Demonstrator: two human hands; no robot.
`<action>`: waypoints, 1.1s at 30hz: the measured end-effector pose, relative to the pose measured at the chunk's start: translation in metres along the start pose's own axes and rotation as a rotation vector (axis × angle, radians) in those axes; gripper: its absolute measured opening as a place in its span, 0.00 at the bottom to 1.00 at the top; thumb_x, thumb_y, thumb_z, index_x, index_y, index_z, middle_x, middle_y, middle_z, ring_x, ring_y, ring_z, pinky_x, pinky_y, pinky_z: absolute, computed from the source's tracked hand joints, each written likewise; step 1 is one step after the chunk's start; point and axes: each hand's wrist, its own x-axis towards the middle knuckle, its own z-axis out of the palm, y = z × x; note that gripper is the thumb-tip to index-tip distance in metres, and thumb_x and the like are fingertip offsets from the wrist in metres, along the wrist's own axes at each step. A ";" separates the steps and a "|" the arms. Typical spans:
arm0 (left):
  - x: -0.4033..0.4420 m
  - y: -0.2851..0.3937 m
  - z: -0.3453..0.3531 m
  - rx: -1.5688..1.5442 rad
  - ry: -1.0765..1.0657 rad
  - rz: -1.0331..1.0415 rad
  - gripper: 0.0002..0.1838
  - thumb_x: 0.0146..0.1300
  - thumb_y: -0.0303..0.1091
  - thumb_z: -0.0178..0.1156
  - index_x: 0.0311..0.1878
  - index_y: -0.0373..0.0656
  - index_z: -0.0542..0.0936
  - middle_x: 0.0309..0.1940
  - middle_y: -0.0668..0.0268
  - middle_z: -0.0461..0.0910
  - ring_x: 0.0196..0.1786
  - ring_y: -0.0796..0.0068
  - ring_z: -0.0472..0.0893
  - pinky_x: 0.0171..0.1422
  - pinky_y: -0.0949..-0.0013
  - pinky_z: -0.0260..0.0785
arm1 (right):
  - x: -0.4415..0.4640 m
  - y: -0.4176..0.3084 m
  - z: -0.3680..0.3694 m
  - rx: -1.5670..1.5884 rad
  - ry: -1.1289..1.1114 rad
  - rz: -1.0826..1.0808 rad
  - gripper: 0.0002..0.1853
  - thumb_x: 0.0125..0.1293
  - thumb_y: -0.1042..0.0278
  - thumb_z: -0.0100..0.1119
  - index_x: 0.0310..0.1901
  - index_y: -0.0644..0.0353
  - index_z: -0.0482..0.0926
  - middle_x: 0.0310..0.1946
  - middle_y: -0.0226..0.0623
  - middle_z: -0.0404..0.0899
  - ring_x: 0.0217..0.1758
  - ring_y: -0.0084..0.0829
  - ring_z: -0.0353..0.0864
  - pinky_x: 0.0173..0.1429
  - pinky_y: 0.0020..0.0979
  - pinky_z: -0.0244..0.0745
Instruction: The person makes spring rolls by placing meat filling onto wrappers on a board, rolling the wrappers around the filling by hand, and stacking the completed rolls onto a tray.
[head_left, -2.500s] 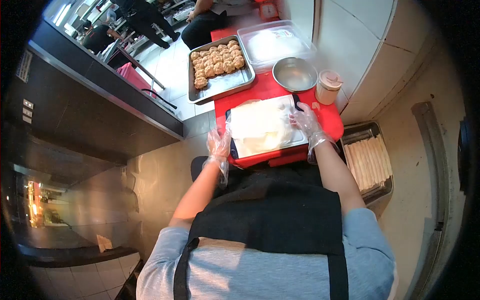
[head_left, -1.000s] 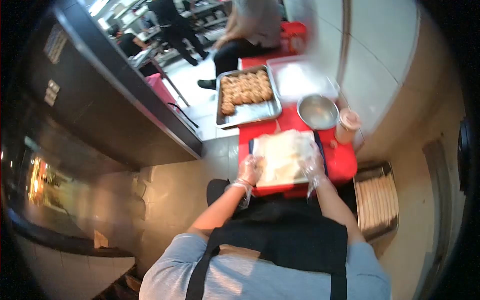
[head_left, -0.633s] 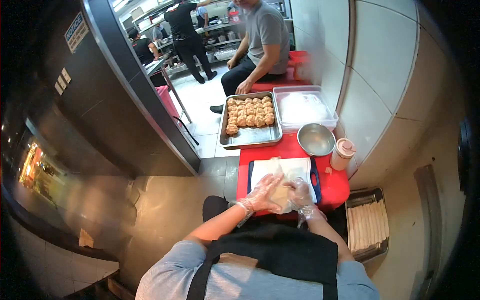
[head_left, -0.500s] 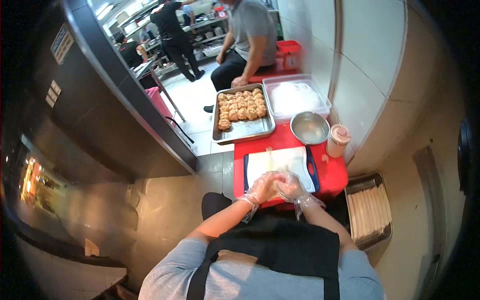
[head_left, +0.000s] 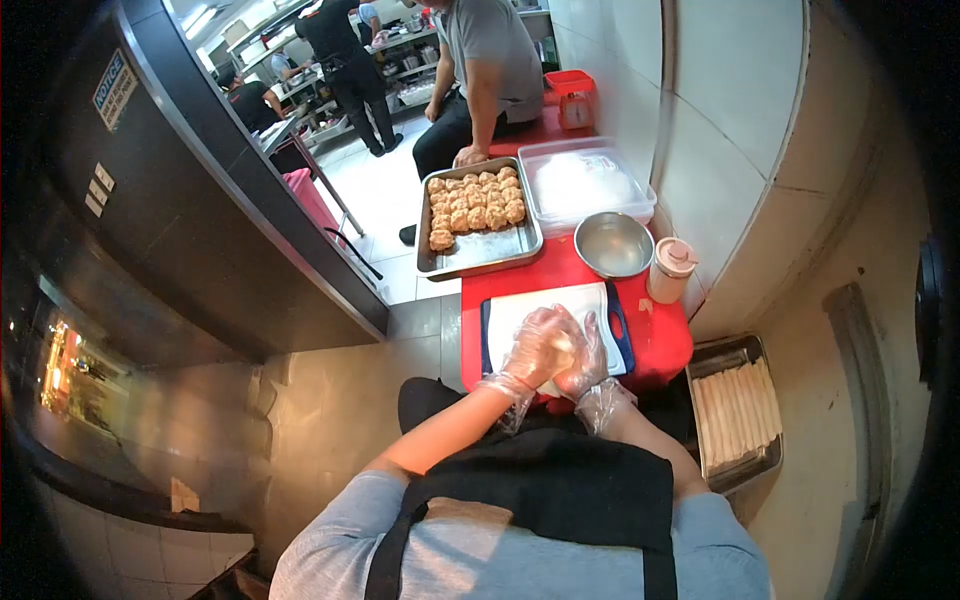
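Note:
Both my hands wear clear plastic gloves and meet over the near part of a white cutting board (head_left: pixel 520 305) with a dark blue edge and handle. My left hand (head_left: pixel 538 350) is curled, its fingers closed over a small pale, soft-looking piece (head_left: pixel 564 347). Against the other side of that piece lies the palm of my right hand (head_left: pixel 588 362), with its fingers pointing away from me. Most of the piece is hidden by the gloves, so its exact kind does not show.
Beyond the board, a metal tray (head_left: pixel 490 247) carries rows of lumpy brown balls (head_left: pixel 475 205). Nearby are a lidded plastic tub (head_left: pixel 585 185), a metal bowl (head_left: pixel 614 245) and a bottle (head_left: pixel 670 270). Low at right, another tray holds long pale rolls (head_left: pixel 738 415). A seated person (head_left: pixel 490 70) touches the ball tray.
My hands have shifted from being clasped together to my left hand lying over the pale piece and my right hand's fingers stretching forward. The view has tilted slightly.

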 end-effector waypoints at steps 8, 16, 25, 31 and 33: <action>0.007 0.061 -0.001 0.211 -0.063 0.454 0.19 0.47 0.39 0.66 0.43 0.43 0.79 0.42 0.56 0.76 0.50 0.48 0.75 0.58 0.47 0.65 | 0.000 -0.011 -0.022 -0.047 -0.046 -0.124 0.26 0.74 0.46 0.45 0.60 0.60 0.70 0.52 0.46 0.79 0.58 0.45 0.77 0.67 0.50 0.70; 0.000 0.054 -0.005 0.155 -0.193 0.397 0.13 0.44 0.35 0.64 0.33 0.43 0.75 0.34 0.58 0.76 0.43 0.52 0.75 0.50 0.52 0.67 | -0.036 -0.002 0.009 -1.195 -0.343 -0.298 0.24 0.75 0.49 0.44 0.59 0.61 0.71 0.53 0.47 0.78 0.58 0.46 0.77 0.68 0.50 0.69; -0.014 0.019 0.008 0.224 -0.463 -0.091 0.28 0.66 0.42 0.55 0.68 0.49 0.68 0.55 0.52 0.73 0.62 0.51 0.71 0.58 0.46 0.63 | -0.025 0.018 -0.023 0.101 -0.082 0.239 0.23 0.75 0.47 0.42 0.58 0.55 0.74 0.58 0.40 0.77 0.62 0.40 0.74 0.72 0.49 0.63; 0.034 0.006 0.012 0.454 -0.287 0.060 0.35 0.67 0.42 0.54 0.77 0.61 0.58 0.79 0.60 0.48 0.81 0.43 0.40 0.72 0.23 0.38 | 0.019 0.005 -0.005 -0.016 0.098 -0.127 0.26 0.73 0.40 0.44 0.66 0.44 0.70 0.66 0.33 0.71 0.71 0.37 0.65 0.76 0.52 0.54; 0.047 0.000 0.005 0.379 -0.344 0.019 0.32 0.67 0.39 0.52 0.75 0.61 0.62 0.81 0.62 0.45 0.81 0.44 0.37 0.72 0.23 0.36 | 0.030 0.003 0.003 -0.105 0.093 -0.175 0.25 0.76 0.45 0.41 0.69 0.42 0.66 0.68 0.31 0.69 0.71 0.35 0.65 0.78 0.47 0.53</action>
